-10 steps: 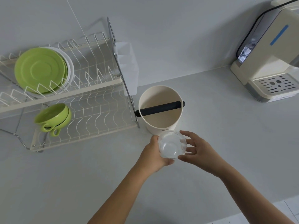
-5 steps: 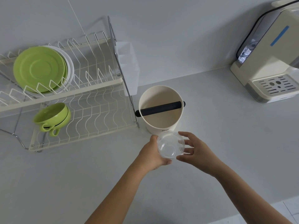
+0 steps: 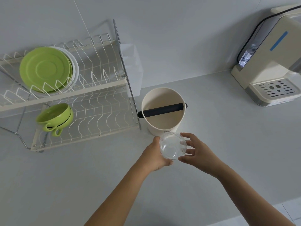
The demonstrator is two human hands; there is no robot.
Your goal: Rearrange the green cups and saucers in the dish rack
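Hands meet over the tabletop (image 3: pixel 211 144) in front of us: our left hand (image 3: pixel 154 156) wraps a clear plastic cup (image 3: pixel 172 147) from the left side, fingers curled round its wall, while our right hand (image 3: pixel 197 152) touches the cup's right side with spread fingers and the thumb beneath; we cannot tell how firmly it grips. The cup's open mouth faces up toward us, and it sits just in front of a cream knock box (image 3: pixel 162 111) with a black bar (image 3: pixel 162 110) across its opening.

To our left stands the two-tier dish rack (image 3: pixel 91 93). On its upper tier, green saucers (image 3: pixel 45 69) stand on edge in the slots, with a white plate (image 3: pixel 75 67) right behind them. On the lower tier, near the left end, two green cups (image 3: pixel 54 117) lie nested together, tilted, handles pointing down toward the front. A white cutlery holder (image 3: pixel 132 70) hangs on the rack's right end. A cream coffee machine (image 3: pixel 273 62) stands well apart at the far right.
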